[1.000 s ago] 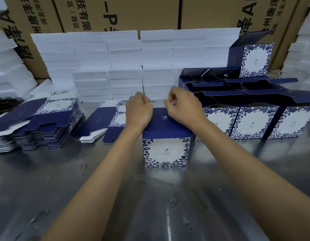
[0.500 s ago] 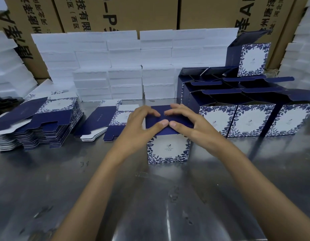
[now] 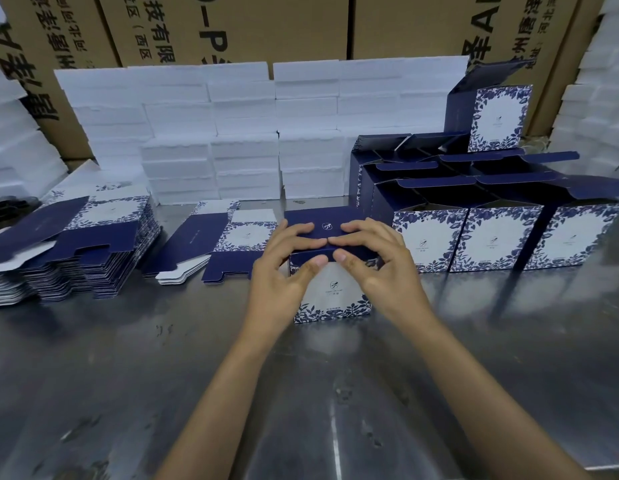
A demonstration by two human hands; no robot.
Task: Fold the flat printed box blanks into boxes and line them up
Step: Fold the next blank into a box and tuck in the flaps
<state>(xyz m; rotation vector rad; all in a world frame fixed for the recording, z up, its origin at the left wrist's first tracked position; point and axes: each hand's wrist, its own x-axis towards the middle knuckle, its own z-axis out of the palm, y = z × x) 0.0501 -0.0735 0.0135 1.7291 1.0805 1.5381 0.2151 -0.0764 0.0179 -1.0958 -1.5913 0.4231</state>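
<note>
Your steel table (image 3: pixel 128 375) carries the row of folded boxes (image 3: pixel 502 237) just right of the box (image 3: pixel 332 292) you are working, with the stack of flat blanks (image 3: pixel 76 244) well to its left. Your left hand (image 3: pixel 284 271) and right hand (image 3: pixel 381 268) curl over its navy lid, fingertips (image 3: pixel 316 242) meeting on top, thumbs pinching the lid's front edge.

White foam blocks (image 3: pixel 245 133) stacked on a steel table (image 3: pixel 128 375), before printed cardboard cartons (image 3: pixel 232 26).
</note>
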